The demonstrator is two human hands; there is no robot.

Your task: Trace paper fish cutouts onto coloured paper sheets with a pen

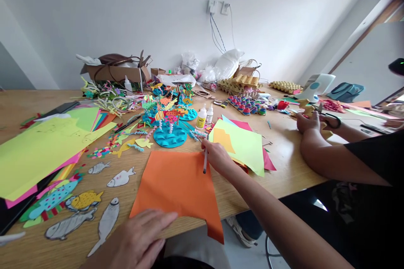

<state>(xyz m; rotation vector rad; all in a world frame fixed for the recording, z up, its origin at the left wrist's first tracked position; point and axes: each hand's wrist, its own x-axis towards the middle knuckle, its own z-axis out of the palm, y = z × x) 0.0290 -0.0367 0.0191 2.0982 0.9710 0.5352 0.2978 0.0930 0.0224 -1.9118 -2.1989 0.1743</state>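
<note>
A sheet of orange paper [179, 180] with a piece cut out of its near edge lies before me, one corner hanging past the table edge. My left hand [135, 235] is at the paper's near left corner, fingers stretched out and holding nothing. My right hand [217, 156] is closed around a pen [205, 164] at the sheet's far right corner, with the pen's dark end pointing toward me. Left of the sheet lie several paper fish cutouts, among them a grey one [109, 220], a white one [121, 177] and a yellow one [84, 200].
Coloured paper sheets [41, 151] are piled at left, more [249, 145] at right. Behind stand a blue base with paper fish [170, 135] and glue bottles [201, 118]. At right, a co-worker's hands [309, 122] hold scissors [333, 120] near egg-carton material.
</note>
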